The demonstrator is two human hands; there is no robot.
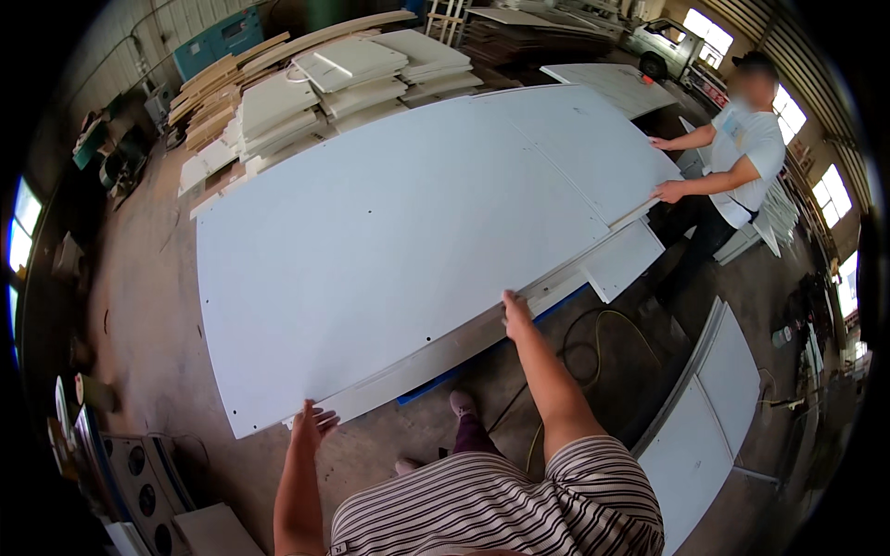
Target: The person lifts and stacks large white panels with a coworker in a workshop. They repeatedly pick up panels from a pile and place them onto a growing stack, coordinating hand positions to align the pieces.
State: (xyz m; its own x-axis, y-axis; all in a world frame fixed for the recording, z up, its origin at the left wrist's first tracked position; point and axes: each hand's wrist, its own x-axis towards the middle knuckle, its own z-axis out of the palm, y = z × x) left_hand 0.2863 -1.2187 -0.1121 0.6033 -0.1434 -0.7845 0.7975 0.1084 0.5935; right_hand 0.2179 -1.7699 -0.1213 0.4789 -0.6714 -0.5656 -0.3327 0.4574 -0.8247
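Note:
A large white panel (371, 250) spans the middle of the view, with small dark holes near its edges. At its near left corner, my left hand (315, 423) touches the edge, the thumb up and the fingers spread apart. Farther right along the same edge, my right hand (514, 313) grips the panel's rim with the thumb on top; its other fingers are partly hidden. At the far right end, a co-worker's two hands (669, 190) hold the board's end. Beneath the near edge, more white boards (626, 259) stick out above a blue support (436, 380).
Stacked white boards (357, 65) and wooden planks (199, 97) lie behind the panel. White panels (695, 435) stand at lower right, and a yellow hose (603, 343) loops across the floor. Left of me is a grey unit with round openings (144, 496). A truck (667, 46) is parked far back.

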